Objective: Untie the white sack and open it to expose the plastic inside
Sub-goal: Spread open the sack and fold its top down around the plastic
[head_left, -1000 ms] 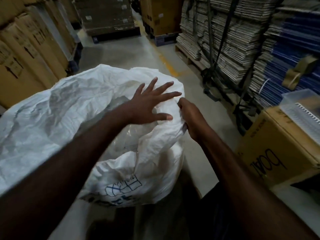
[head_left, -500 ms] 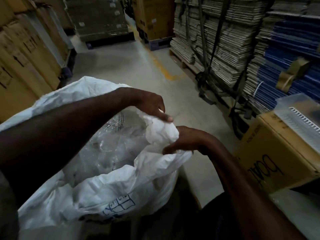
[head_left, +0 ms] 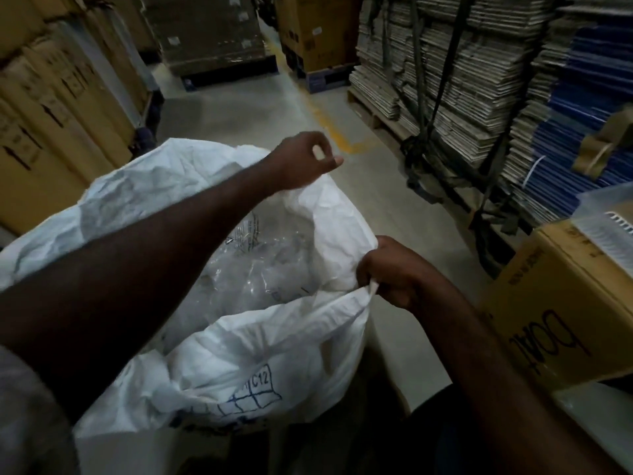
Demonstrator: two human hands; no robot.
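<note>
Right hand (head_left: 394, 272) fingers curled, pinching near rim of crumpled white woven sack (head_left: 274, 341). Left hand (head_left: 301, 159) loosely curled at sack's far rim, grip unclear. Clear plastic (head_left: 253, 269) exposed inside sack mouth, between hands.

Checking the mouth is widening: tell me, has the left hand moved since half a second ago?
Yes. The left hand has lifted away from the right hand.
</note>
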